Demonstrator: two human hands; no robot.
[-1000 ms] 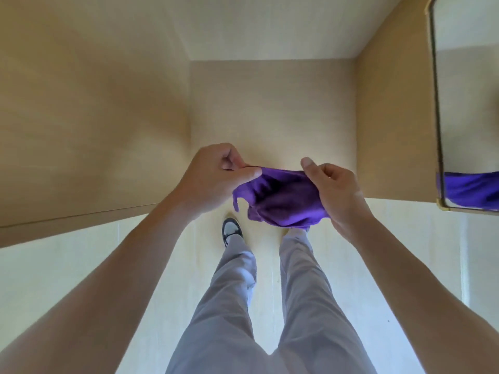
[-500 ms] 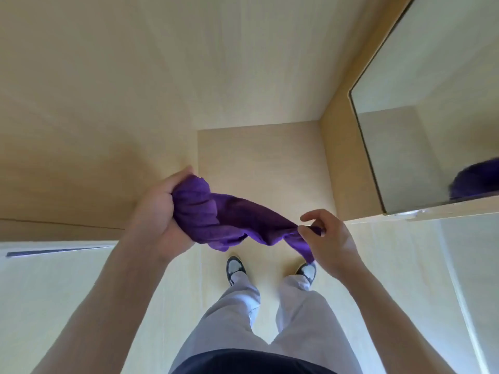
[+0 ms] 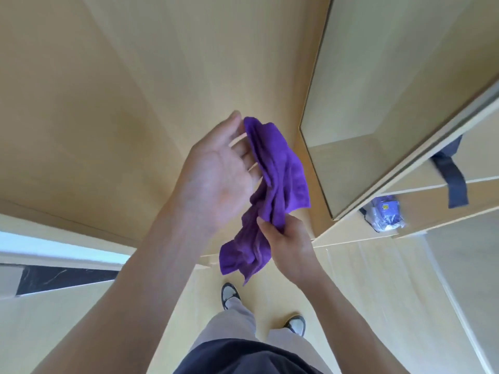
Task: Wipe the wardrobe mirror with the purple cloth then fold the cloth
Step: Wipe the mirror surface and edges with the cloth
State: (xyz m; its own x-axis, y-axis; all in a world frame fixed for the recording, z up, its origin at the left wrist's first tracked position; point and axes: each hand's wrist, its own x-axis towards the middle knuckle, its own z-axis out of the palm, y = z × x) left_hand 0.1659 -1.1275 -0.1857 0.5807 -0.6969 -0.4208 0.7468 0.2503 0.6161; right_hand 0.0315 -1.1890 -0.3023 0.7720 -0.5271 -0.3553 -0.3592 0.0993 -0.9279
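My left hand (image 3: 216, 182) is spread open, palm toward me, the purple cloth (image 3: 272, 190) draped against its fingertips. My right hand (image 3: 286, 238), just below it, is pinched closed on the cloth's bunched middle, 2 loose corners dangling under it. I judge I'm readying the cloth: I'd flatten it across the open palm before pressing it to the mirror (image 3: 378, 103), up and right of both hands. Further right, an open shelf (image 3: 421, 206) holds a plastic-wrapped packet (image 3: 386, 214); a dark strap (image 3: 453, 179) hangs above it.
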